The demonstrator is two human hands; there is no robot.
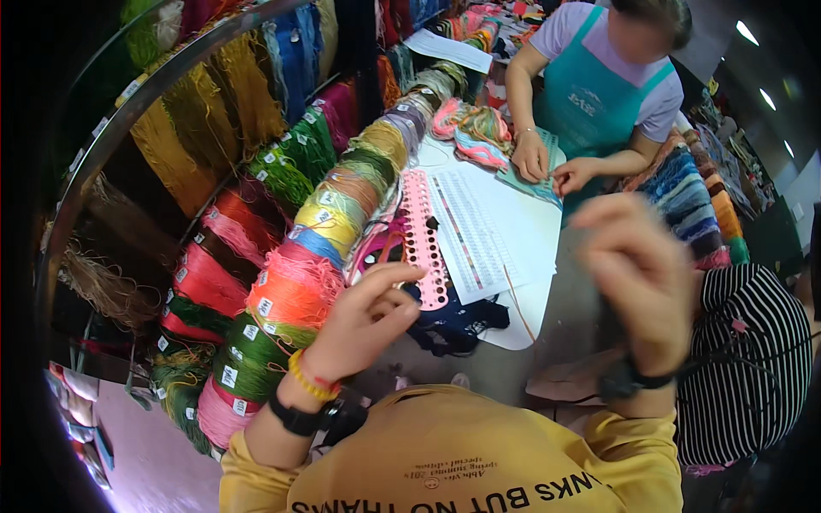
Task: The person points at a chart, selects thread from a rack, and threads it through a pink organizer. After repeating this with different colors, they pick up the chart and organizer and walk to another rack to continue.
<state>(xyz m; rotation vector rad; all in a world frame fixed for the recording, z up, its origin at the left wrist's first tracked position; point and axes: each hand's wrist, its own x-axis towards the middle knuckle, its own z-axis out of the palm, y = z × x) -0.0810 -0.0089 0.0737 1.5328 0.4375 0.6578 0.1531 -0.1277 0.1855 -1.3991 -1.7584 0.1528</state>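
My left hand is at the near end of a pink thread holder card with rows of round holes. Its fingers are curled in, the index and thumb tips reaching the card's edge; whatever lies between them is hidden. My right hand is raised to the right of the table, smeared by motion, and its fingers do not show clearly. Beside the card lies a printed chart sheet. Dark navy thread hangs over the near table edge, and magenta thread lies left of the card.
Wound skeins of coloured thread line a rail on my left, with hanging thread racks behind. Across the white table, a person in a teal apron handles a green card beside bundled skeins. Striped clothing is close on my right.
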